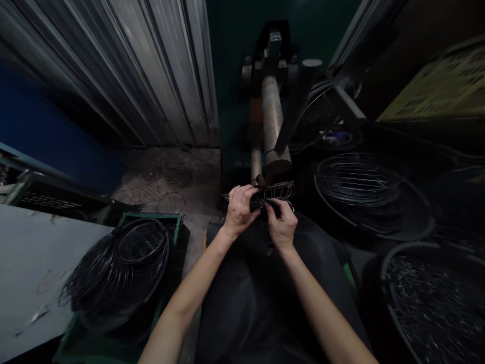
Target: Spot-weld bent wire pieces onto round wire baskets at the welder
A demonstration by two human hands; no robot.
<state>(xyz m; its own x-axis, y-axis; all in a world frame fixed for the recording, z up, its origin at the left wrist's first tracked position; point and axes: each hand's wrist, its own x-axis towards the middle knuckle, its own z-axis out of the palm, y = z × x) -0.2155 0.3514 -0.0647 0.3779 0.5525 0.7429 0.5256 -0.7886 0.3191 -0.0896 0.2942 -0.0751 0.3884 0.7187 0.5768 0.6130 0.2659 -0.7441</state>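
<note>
A small dark wire rack [278, 191] lies edge-on below the tip of a machine with a thick metal cylinder [273, 121]. My left hand [240, 210] is wrapped round the left part of the rack, fingers over its top. Nearer its right part, my right hand [281, 222] pinches the lower edge of the wirework between thumb and fingers. Just above my fingers are the thinner lower rod [256, 164] and a dark tip. The exact contact between rack and machine is too dark to tell.
At the left, a green crate [151, 216] holds a heap of round wire racks [125, 258]. A tub [420, 227] with more wire grids stands on the right. Below it, another tub [390, 263] contains many small metal pieces [435, 303]. A white panel [30, 268] is far left.
</note>
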